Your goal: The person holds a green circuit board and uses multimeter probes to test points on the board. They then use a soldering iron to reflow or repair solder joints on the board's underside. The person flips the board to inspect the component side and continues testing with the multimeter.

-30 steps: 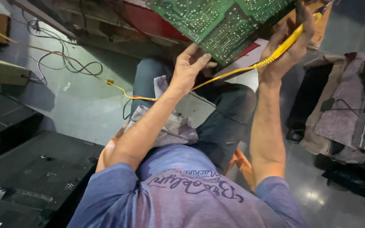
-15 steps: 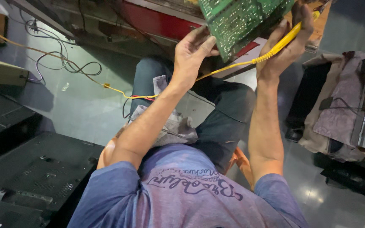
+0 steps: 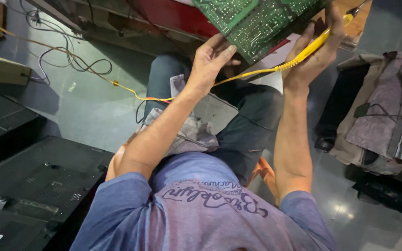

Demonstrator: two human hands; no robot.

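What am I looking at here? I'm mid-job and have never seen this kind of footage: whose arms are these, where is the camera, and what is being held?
There is no machine: the single view comes from a camera worn on a person's head, looking down over their blue T-shirt and dark trousers. Both bare arms reach away from the body. The left hand grips the edge of a flat green printed circuit board. The right hand holds a yellow-handled tool against the board's other side; its yellow cord trails across the lap to the left. A crumpled grey cloth lies on the lap. On the grey floor sit black flat panels and loose dark cables.
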